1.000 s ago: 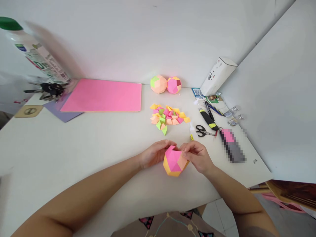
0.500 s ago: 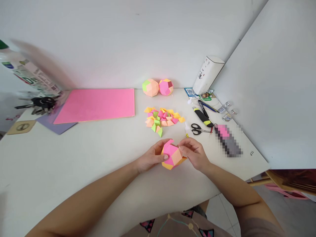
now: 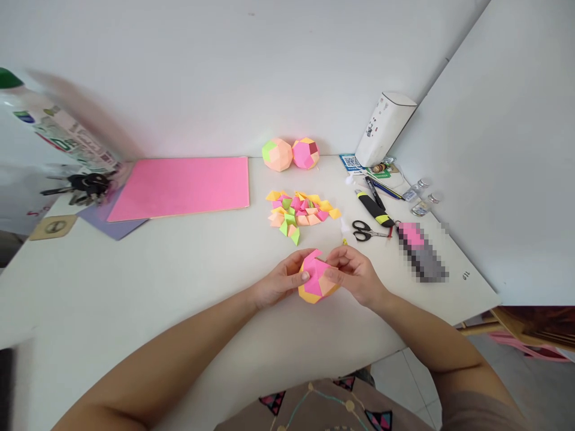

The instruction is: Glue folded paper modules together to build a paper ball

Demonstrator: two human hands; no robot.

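Note:
Between my hands, above the near part of the table, is a faceted folded-paper ball (image 3: 317,281) in pink, peach and orange. A pink flap sticks up from its top edge beside an opening. My left hand (image 3: 287,276) grips its left side, thumb on the front face and fingers behind. On the right side my right hand (image 3: 354,274) holds it, with the thumb over the peach facet and the fingertips at the upper rim. Just beyond lies a pile of small folded paper pieces (image 3: 302,211) in pink, orange, green and peach.
Two paper balls (image 3: 277,155) stand against the wall. A pink sheet stack (image 3: 184,188), keys (image 3: 87,184) and a bottle (image 3: 67,129) are at left. To the right lie scissors (image 3: 362,231), a cutter (image 3: 375,208), pens, small glass jars (image 3: 420,207) and a white box (image 3: 385,129).
My right thumb has moved down from the ball's upper right edge onto the peach facet. The ball has turned slightly, and the camera view has shifted a little.

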